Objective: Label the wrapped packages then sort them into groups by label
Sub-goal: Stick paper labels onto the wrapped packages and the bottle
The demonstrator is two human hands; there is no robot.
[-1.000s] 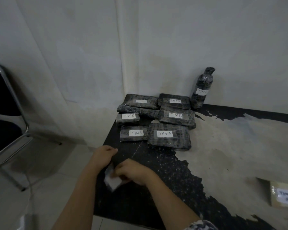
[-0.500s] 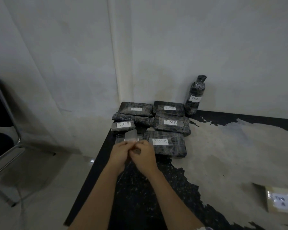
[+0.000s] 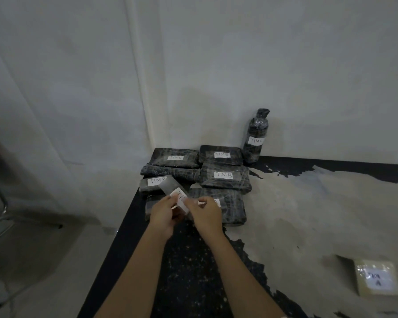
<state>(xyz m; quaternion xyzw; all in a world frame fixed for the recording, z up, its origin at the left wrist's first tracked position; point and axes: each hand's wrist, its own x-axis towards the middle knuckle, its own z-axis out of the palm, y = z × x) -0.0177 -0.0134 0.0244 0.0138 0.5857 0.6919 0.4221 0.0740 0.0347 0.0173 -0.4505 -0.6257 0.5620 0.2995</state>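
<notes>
A white label [image 3: 179,198] on clear tape is pinched between the left hand [image 3: 163,214] and right hand [image 3: 206,213], held above the wrapped packages [image 3: 223,177] grouped at the counter's [image 3: 296,214] far corner.

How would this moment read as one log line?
left hand + right hand: holding label | packages: stacked at corner | step: label not yet stuck

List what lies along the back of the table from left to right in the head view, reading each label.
TIM C flat package → TIM B flat package → upright wrapped bottle, whose label starts with TIM; its last letter is unclear.
</notes>
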